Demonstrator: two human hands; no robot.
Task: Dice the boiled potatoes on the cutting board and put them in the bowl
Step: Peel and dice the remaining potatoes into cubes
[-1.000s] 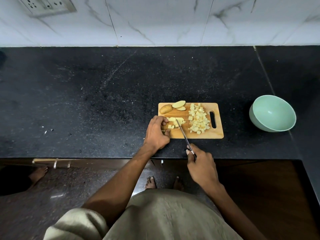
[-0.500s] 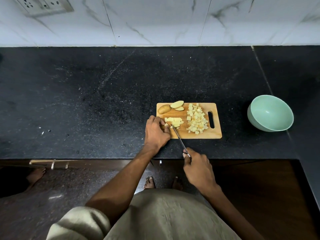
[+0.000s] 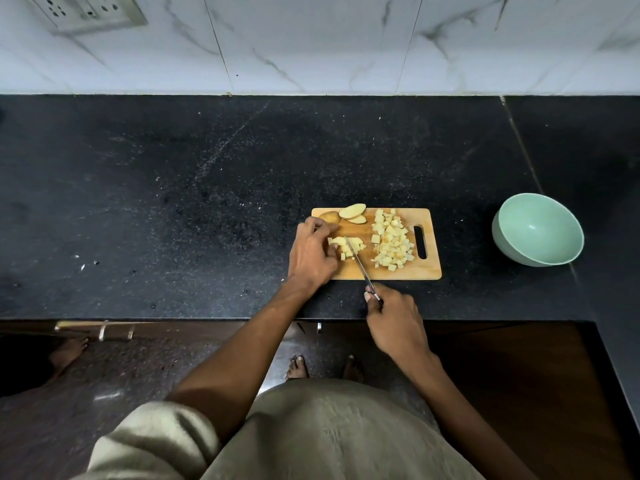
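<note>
The left hand [image 3: 313, 252] covers part of the potato strips [image 3: 346, 245] it pins on the cutting board [image 3: 408, 271]. The right hand [image 3: 393, 320] grasps the knife [image 3: 356, 259], hiding its handle; the blade angles away-left across them. The bowl [image 3: 538, 230] sits well right on the tabletop [image 3: 207, 202].

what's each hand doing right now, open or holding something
Left hand: fingers curled on the potato piece being cut.
Right hand: grips the knife.
</note>
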